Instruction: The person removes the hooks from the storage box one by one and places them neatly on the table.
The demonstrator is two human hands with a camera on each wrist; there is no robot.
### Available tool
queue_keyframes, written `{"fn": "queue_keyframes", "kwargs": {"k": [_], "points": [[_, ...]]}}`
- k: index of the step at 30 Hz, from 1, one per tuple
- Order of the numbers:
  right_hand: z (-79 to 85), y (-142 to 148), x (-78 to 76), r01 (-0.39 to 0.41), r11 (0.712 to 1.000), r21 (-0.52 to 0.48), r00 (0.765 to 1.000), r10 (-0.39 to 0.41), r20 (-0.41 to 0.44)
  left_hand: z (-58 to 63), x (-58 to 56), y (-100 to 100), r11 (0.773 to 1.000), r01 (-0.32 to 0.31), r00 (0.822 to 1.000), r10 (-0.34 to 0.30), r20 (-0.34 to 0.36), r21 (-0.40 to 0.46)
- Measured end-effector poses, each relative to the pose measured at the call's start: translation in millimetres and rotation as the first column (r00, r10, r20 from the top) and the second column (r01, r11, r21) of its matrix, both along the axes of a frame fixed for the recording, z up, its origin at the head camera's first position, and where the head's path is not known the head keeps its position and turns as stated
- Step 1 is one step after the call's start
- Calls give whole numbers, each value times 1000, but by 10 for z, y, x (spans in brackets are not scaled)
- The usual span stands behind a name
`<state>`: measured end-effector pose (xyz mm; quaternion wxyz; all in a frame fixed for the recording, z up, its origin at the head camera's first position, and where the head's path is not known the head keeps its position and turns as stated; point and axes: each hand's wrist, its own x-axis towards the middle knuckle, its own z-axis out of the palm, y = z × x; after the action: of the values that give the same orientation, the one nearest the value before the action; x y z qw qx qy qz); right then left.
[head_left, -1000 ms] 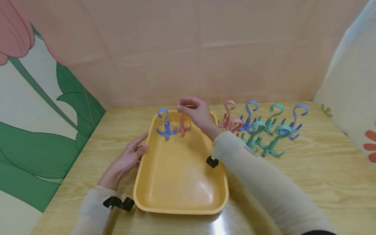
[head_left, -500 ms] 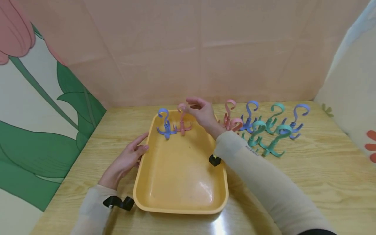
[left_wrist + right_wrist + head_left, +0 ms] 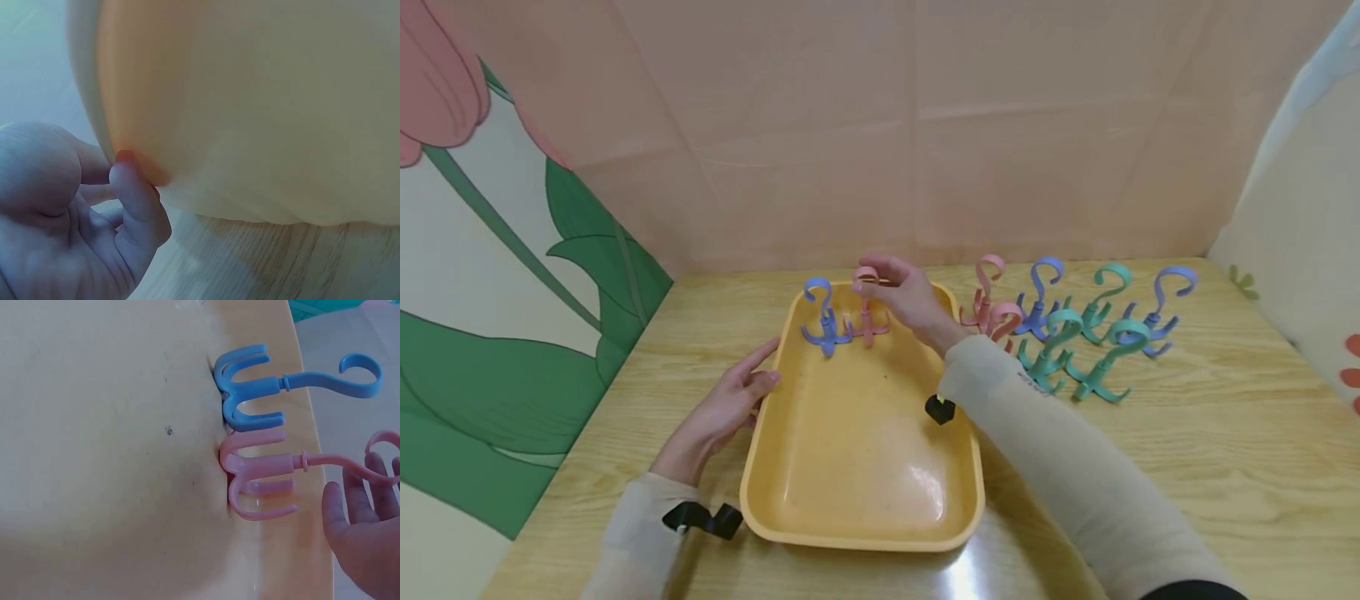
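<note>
A yellow plastic tray [image 3: 857, 467] stands on the wooden table. Two hook hangers, one blue [image 3: 826, 327] and one pink [image 3: 867, 327], stand side by side inside its far end. My right hand [image 3: 912, 304] pinches the pink hanger's curved top, the thumb in front and fingers behind. In the right wrist view the pink hanger's stem [image 3: 337, 461] crosses over the fingers [image 3: 358, 497], its prongs [image 3: 256, 469] against the tray. At the tray's left rim, my left hand [image 3: 730, 407] grips the edge, its fingers [image 3: 134, 194] curled at the wall in the left wrist view.
Right of the tray stands a cluster of hook hangers: pink [image 3: 983, 300], blue [image 3: 1037, 304] and green [image 3: 1097, 375]. A pink cloth backdrop [image 3: 917, 125] rises behind the table [image 3: 1210, 475]. A flower-patterned panel [image 3: 512, 292] borders the left.
My right hand drew back right from the pink hanger's top, then returned left onto it. The hangers in the tray and my left hand stay in place.
</note>
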<state>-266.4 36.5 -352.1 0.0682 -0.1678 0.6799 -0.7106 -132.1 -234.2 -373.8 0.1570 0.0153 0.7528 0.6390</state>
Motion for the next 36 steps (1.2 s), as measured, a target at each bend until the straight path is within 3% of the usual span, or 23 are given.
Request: {"fn": "queue_keyframes", "kwargs": {"k": [25, 36], "points": [[-148, 80, -7, 67, 994, 86, 998, -66, -18, -3, 0, -22, 999, 15, 1000, -15, 3, -29], [-141, 100, -15, 58, 993, 100, 998, -56, -21, -11, -10, -26, 1000, 6, 1000, -6, 2, -12]]}}
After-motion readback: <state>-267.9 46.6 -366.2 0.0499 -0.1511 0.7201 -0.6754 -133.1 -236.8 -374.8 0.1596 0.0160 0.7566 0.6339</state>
